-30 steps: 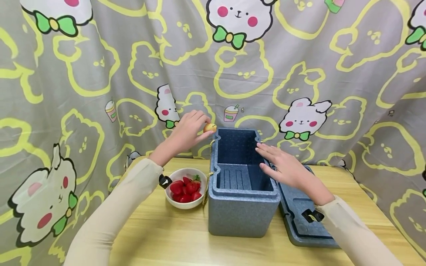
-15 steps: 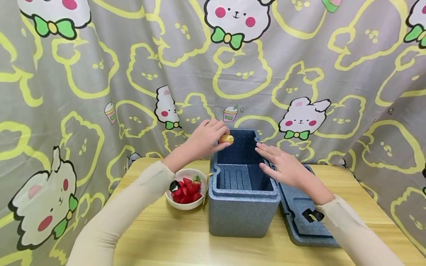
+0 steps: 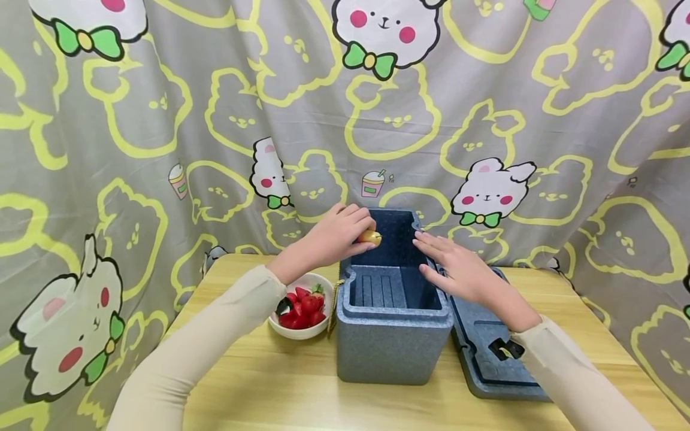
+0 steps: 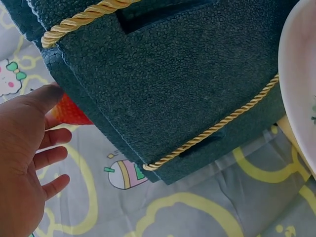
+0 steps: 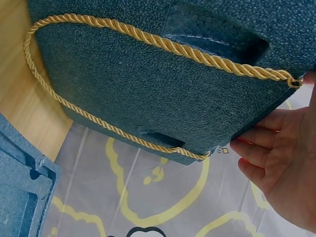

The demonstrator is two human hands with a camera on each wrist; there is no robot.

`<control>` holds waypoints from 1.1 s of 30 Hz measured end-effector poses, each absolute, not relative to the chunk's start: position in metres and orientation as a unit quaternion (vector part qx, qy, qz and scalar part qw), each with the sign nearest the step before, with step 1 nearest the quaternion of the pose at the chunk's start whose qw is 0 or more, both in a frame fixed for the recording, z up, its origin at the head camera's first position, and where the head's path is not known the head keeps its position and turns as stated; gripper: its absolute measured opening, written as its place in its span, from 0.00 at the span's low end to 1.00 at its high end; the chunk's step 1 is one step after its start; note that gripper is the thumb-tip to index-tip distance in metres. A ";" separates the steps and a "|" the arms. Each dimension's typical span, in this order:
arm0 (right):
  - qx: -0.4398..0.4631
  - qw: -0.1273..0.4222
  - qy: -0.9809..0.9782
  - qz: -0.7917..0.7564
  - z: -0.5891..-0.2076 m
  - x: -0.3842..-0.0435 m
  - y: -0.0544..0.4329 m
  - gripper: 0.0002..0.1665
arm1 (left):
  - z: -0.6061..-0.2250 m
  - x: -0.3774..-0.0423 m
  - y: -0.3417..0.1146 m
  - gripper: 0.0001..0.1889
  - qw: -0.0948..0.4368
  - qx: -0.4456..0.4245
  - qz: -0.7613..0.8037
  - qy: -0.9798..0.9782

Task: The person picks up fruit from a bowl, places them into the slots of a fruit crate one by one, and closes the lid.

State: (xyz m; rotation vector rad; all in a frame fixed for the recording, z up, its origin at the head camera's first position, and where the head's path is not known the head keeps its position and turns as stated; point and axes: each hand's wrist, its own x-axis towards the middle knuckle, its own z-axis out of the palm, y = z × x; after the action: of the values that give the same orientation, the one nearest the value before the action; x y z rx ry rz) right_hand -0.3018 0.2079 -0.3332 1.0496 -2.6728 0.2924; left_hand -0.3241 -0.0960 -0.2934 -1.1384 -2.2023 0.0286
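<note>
With our left hand (image 3: 345, 230) we pinch a fruit (image 3: 372, 239) between thumb and fingers, over the left side of the box (image 3: 388, 350); our right hand (image 3: 458, 266) has its fingers extended at the box's right rim, clamped on nothing. The lid (image 3: 482, 359) lies off, just right of the box, so opening looks done; we judge this fruit's release, and the strawberries (image 3: 309, 305) in the bowl (image 3: 299, 333) left of the box, to be outstanding
</note>
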 end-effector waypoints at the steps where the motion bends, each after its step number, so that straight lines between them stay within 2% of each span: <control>1: 0.361 0.129 -0.918 0.101 -0.333 -0.302 0.208 0.35 | -0.293 -0.324 -0.096 0.15 0.324 -0.435 0.010 -0.840; 20: 0.362 0.137 -0.917 0.096 -0.334 -0.302 0.209 0.35 | -0.296 -0.326 -0.118 0.14 0.290 -0.393 -0.029 -0.872; 33: 0.362 0.136 -0.917 0.099 -0.333 -0.301 0.207 0.35 | -0.321 -0.333 -0.153 0.13 0.257 -0.367 -0.045 -0.893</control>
State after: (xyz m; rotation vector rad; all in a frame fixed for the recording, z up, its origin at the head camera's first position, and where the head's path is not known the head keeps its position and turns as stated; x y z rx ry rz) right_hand -0.3010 0.2072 -0.3334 1.0476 -2.6543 0.2854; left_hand -0.3334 -0.1532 -0.3215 -0.9945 -2.4229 -0.1228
